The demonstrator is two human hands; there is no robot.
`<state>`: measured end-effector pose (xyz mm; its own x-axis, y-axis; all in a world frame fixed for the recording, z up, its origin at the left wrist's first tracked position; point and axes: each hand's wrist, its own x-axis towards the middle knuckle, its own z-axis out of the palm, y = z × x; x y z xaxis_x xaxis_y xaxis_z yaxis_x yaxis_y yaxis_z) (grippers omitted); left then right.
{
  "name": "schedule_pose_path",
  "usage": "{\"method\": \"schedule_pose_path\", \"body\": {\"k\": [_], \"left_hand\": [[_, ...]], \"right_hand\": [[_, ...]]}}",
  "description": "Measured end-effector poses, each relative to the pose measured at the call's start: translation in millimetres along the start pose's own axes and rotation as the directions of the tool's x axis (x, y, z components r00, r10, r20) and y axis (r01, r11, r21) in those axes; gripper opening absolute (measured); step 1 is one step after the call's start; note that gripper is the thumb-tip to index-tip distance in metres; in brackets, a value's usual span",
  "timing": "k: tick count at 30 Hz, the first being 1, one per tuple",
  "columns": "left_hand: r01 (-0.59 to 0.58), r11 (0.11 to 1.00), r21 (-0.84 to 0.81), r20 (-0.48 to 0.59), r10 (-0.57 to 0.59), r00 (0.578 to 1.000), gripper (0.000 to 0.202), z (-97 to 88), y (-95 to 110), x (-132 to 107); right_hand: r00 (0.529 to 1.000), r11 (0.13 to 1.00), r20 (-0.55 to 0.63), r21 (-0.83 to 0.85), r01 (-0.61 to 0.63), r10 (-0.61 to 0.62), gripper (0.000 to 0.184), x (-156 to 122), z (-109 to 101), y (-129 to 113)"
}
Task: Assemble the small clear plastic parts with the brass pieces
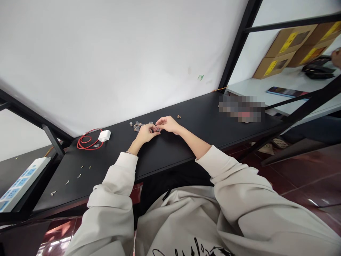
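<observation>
My left hand [146,133] and my right hand [168,123] rest on a black table [165,153], fingertips meeting. Both are pinched round a tiny metallic piece [158,130] between them. Just behind my left hand lies a small heap of several similar small grey parts [137,125]. One or two brownish bits [179,116] lie to the right of my right hand. Both arms wear light beige sleeves.
A white charger [104,135] with a coiled red cable [86,142] lies at the left. Small loose bits [80,175] are scattered near the front left edge. A white power strip [18,183] sits far left. Cardboard boxes [289,46] and another person's hand [337,57] are at the far right.
</observation>
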<state>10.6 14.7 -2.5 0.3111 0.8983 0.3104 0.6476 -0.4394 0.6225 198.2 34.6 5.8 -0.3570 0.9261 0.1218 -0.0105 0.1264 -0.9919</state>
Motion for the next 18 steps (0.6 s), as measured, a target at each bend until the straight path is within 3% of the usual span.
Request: {"method": "schedule_pose_path", "body": {"k": [9, 18], "left_hand": [[-0.07, 0.997, -0.045, -0.067, 0.067, 0.995, 0.023, 1.6, -1.5, -1.1], [-0.097, 0.995, -0.01, -0.047, 0.097, 0.994, 0.013, 0.4, -0.8, -0.9]], "right_hand": [[0.997, 0.99, -0.031, 0.123, -0.067, 0.071, 0.013, -1.8, -0.9, -7.1], [0.996, 0.987, -0.013, 0.14, -0.083, 0.085, 0.014, -2.6, -0.4, -8.7]]}}
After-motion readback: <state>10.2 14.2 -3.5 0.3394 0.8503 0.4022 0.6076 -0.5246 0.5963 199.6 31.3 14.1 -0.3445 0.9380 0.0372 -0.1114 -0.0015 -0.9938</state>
